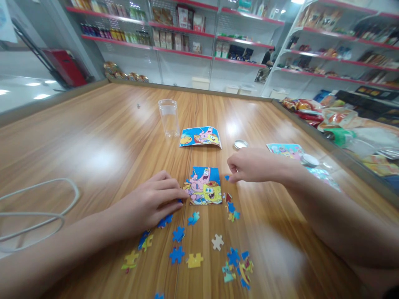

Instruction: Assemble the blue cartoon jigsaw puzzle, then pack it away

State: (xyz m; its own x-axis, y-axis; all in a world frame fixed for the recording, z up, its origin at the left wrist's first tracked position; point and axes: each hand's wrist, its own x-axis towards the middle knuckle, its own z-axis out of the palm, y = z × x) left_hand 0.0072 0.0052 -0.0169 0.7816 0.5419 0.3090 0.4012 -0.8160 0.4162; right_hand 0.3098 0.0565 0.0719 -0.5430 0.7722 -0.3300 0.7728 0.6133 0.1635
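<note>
A partly joined jigsaw puzzle (pixel 205 187) with a pink starfish and a yellow sponge character lies flat on the wooden table. My left hand (pixel 156 199) rests on the table with its fingers stretched out, the fingertips at the puzzle's left edge. Some blue shows beneath those fingers. Beyond the puzzle's right edge, my right hand (pixel 249 166) is curled, thumb pointing down. A small blue puzzle piece (pixel 227 177) sits at its thumb tip. Loose pieces lie nearer me, among them a blue piece (pixel 177 254), a yellow piece (pixel 195 261) and a pale piece turned over (pixel 217 241).
Behind the puzzle lie a curled picture card (pixel 201 137), a clear plastic cup (pixel 169 118) and a round metal lid (pixel 240 144). Another printed picture (pixel 285 150) is past my right wrist. A white cable (pixel 67 199) loops at left. Packaged goods (pixel 339 116) border the table's right side.
</note>
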